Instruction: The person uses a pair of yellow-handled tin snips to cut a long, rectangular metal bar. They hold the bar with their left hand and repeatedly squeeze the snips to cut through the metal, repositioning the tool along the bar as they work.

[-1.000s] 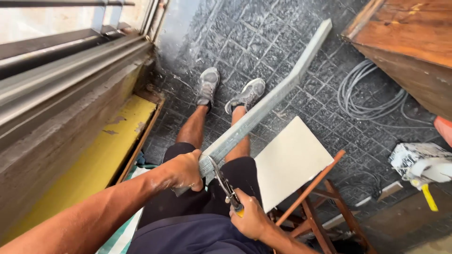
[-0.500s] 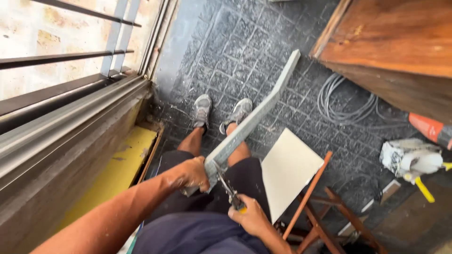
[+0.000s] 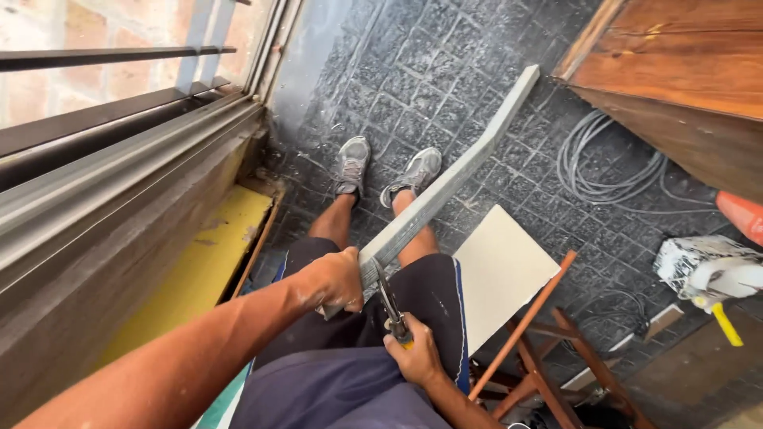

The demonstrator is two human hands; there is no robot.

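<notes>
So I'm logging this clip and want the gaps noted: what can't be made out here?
Head view only:
- Near end of the long grey metal strip: covered by the left hand.
- Handles of the snips: wrapped inside the right hand.
- Orange object: cut off by the right edge.
- Wooden folding stand: lower part cut off by the bottom edge.

A long grey metal strip (image 3: pixel 445 187) is gripped at its near end by the left hand (image 3: pixel 338 280). Snips (image 3: pixel 391 306) are held against it by the right hand (image 3: pixel 415 357), above dark tiled floor (image 3: pixel 445 56).
</notes>
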